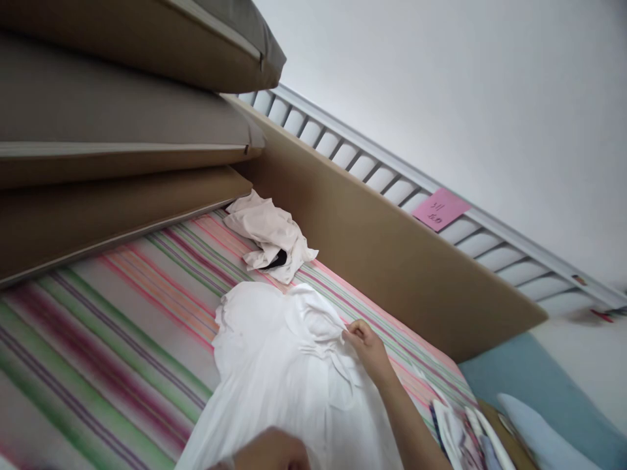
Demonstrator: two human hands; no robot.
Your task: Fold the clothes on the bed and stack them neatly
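A white garment (274, 352) with gathered fabric and a ruffled edge lies spread on the striped bedsheet (161, 313). On its right side, my right hand (367, 346) pinches the cloth near the top edge. My left hand (272, 450) is over the lower part of the garment at the bottom of the view. It is blurred and cut off by the frame, so its fingers cannot be made out. Beyond the garment lies a crumpled off-white cloth (274, 235) with a small black patch.
Thick folded brown-grey padded panels (122, 124) rise at the left. A brown board (353, 228) runs before a white slatted rail (382, 179), with a pink note (441, 209) on it. Folded clothes (460, 431) and a pale blue pillow (543, 431) lie at lower right.
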